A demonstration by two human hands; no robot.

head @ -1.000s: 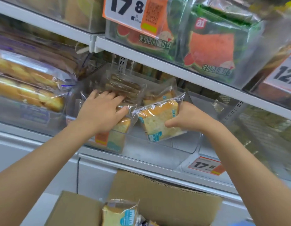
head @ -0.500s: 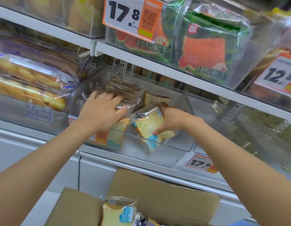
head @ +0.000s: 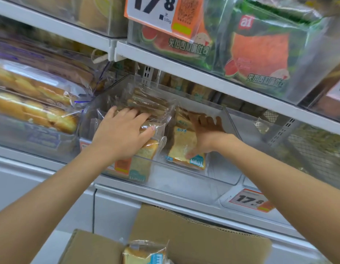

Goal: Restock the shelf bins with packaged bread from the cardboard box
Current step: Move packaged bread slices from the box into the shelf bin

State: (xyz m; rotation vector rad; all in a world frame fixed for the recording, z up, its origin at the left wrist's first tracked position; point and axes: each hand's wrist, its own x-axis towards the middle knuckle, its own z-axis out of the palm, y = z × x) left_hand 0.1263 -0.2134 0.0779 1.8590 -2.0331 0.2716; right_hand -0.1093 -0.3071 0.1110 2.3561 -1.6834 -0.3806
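Shop shelving, white and tiered, is filling the view. Nearest, the cardboard box (head: 194, 235) is sitting below the shelf edge, with one spare bread pack (head: 144, 254) showing inside. Above it, the clear bin (head: 218, 172) is standing at the front edge of the middle shelf (head: 165, 191).

Left hand (head: 123, 136) is lying flat on the stack of packs (head: 140, 164) at the bin's left side, fingers straight and spread, gripping nothing. Right hand (head: 207, 136) is pressing a tilted pack (head: 182, 145) toward that stack. Its fingers are reaching straight for the bin's back wall, and the thumb is resting on the pack's lower front.

Judgement: seating step. Doing it well is coming down to sliding the pack flush against the stack, label facing the front wall, with the left hand bracing the row against toppling.
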